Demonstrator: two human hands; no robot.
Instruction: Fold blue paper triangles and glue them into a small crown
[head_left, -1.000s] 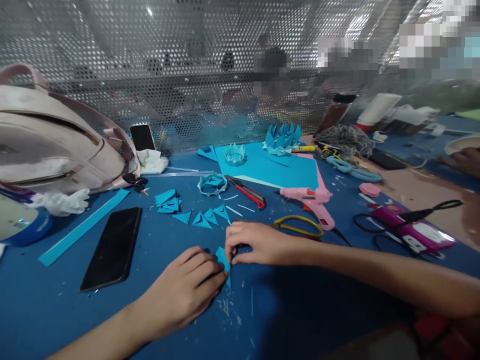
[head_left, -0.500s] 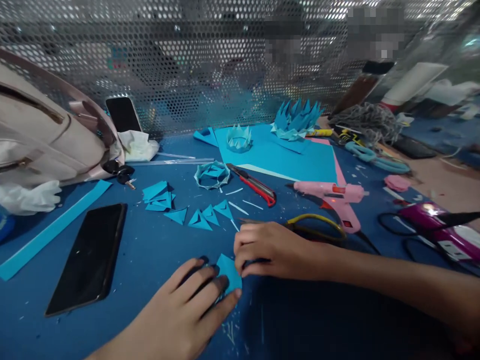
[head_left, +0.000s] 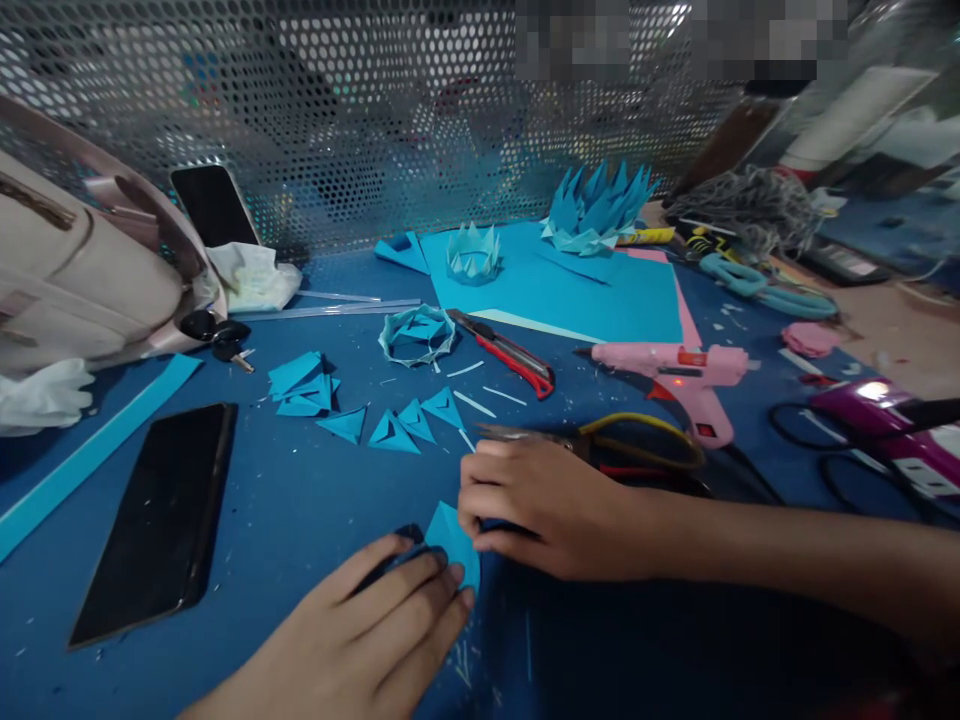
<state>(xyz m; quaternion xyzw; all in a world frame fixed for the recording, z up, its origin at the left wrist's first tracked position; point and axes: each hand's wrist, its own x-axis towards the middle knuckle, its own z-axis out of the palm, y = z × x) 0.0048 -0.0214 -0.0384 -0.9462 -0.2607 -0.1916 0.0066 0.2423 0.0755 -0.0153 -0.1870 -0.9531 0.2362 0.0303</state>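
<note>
A small piece of blue paper lies on the dark blue table between my hands. My left hand rests on its lower left part, fingers spread and pressing it down. At its right edge is my right hand, with curled fingers; the fingertips at the paper are partly hidden. Several folded blue triangles lie beyond, beside a stack of folded blue pieces. A pale blue paper ring sits behind them.
A red box cutter, a pink glue gun and scissors lie beyond my right hand. At left are a black phone, a blue strip and a bag. Paper crowns stand at the back.
The fingers of my left hand have drawn closer together on the paper. My right hand stays at the paper's edge. The view has shifted slightly, showing more of the scissors.
</note>
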